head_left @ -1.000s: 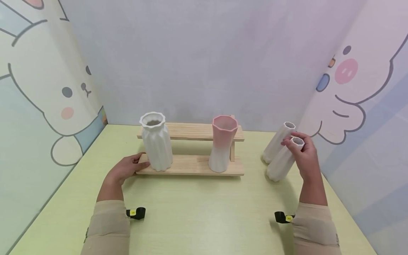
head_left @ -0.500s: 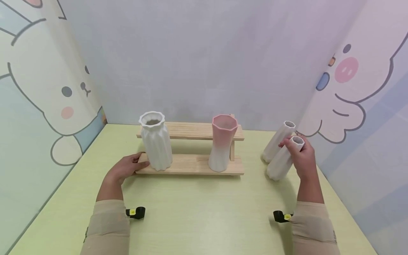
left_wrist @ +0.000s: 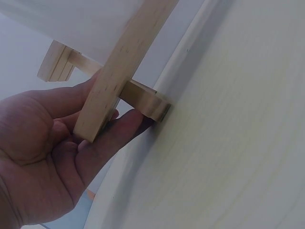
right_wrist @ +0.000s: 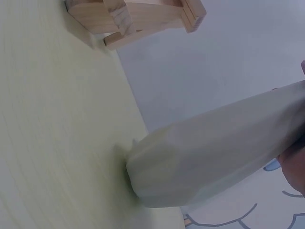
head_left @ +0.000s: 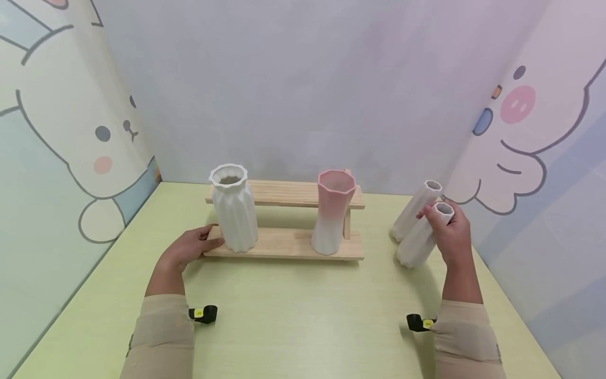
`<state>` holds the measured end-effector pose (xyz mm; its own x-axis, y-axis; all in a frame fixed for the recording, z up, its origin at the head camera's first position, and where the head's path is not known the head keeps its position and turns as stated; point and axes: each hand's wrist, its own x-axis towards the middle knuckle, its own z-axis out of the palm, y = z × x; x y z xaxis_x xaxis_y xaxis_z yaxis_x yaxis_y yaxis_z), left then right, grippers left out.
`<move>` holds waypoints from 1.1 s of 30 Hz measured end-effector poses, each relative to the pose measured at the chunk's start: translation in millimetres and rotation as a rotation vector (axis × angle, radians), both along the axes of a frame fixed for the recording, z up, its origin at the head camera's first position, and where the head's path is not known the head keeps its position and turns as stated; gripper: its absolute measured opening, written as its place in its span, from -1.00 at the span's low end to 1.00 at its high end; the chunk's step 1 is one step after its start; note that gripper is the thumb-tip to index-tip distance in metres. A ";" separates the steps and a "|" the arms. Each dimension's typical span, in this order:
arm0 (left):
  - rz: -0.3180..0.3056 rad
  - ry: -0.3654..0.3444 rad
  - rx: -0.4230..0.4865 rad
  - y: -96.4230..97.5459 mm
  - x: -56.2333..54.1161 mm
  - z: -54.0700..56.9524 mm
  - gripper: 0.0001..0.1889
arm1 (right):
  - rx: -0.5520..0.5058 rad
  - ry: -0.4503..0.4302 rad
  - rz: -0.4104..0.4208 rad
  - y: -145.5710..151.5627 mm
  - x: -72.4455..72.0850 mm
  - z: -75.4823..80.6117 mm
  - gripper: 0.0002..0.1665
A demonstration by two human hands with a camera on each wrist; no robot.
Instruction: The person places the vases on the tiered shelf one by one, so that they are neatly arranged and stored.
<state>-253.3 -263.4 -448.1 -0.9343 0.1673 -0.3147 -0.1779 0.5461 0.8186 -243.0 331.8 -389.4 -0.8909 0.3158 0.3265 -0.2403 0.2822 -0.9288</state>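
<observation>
My left hand (head_left: 191, 247) grips the left end of the lower board of a two-tier wooden stand (head_left: 284, 243). In the left wrist view, thumb and fingers of the left hand (left_wrist: 57, 138) go round the end of the board (left_wrist: 112, 81). On the right, my right hand (head_left: 452, 231) holds a slim white vase (head_left: 418, 243) near its rim. Its base is close over the table in the right wrist view, where the vase (right_wrist: 200, 152) hides most of the hand. Another slim white vase (head_left: 411, 215) stands just behind, partly covered by the held one.
A wide white fluted vase (head_left: 235, 216) stands at the left of the lower board, a pink-and-white vase (head_left: 330, 216) at its right. Pale walls with cartoon prints close off the back and sides of the light green table (head_left: 303, 310).
Between the first two frames the right hand's fingers settle a little lower on the slim vase. The left hand stays on the board; the whole view shifts slightly.
</observation>
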 end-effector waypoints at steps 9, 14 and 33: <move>0.005 -0.003 0.000 1.1 -0.3 1.7 0.07 | -0.021 0.040 0.013 -13.9 6.6 13.4 -0.78; 0.009 -0.006 0.001 0.9 -1.0 1.3 0.08 | -0.014 0.041 0.013 -24.4 12.2 22.9 -0.78; 0.012 -0.006 -0.001 1.2 -1.4 0.8 0.08 | 0.037 0.098 0.107 -51.1 18.7 34.4 -0.78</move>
